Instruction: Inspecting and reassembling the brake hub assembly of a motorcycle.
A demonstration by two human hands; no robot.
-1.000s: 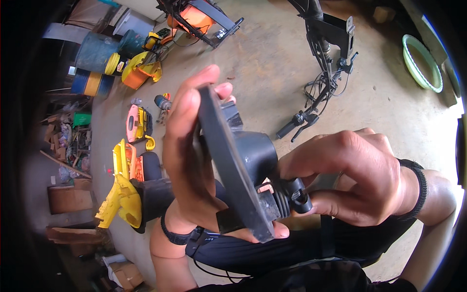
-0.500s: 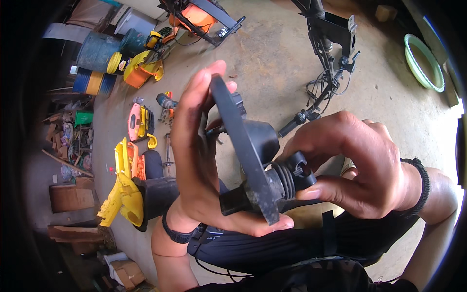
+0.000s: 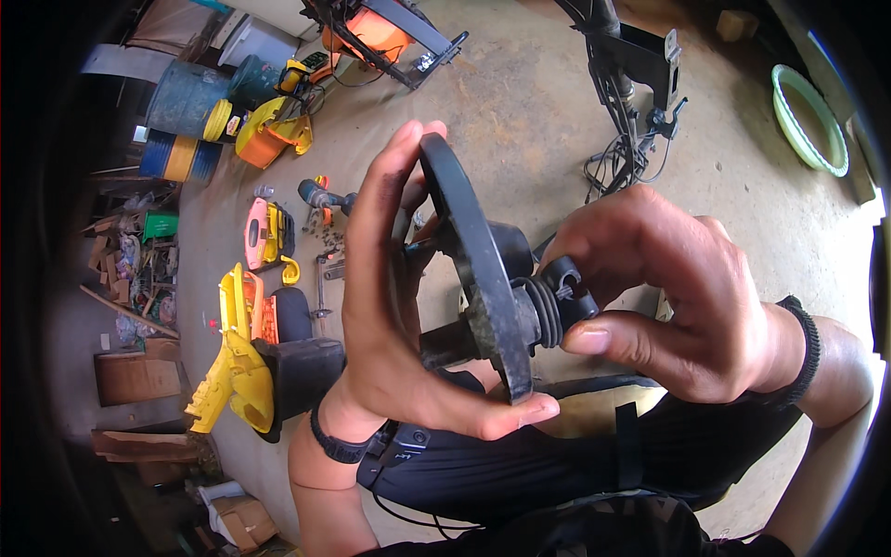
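My left hand (image 3: pixel 376 288) grips a black disc-like part (image 3: pixel 483 269) by its edges, fingers over the top and thumb under the lower rim. The part is held tilted, almost edge-on. From its right side stick out a rounded black housing and a ribbed boot (image 3: pixel 543 314) ending in a small open clip (image 3: pixel 568 286). My right hand (image 3: pixel 682 306) has thumb and curled fingers closed on that clip end. A black stub points left from the disc into my left palm. What my left fingers touch behind the disc is partly hidden.
Yellow body panels (image 3: pixel 237 362), a pink-and-yellow case (image 3: pixel 264 232) and a power drill (image 3: pixel 320 195) lie on the floor at left. Drums (image 3: pixel 186 102) stand behind them. A frame with handlebar cables (image 3: pixel 626 121) is ahead, a pale green basin (image 3: pixel 807 121) far right.
The black part has turned slightly, showing more of its rim, and its lower end has risen a little. Both hands keep their hold; my right hand shifted slightly with the clip end.
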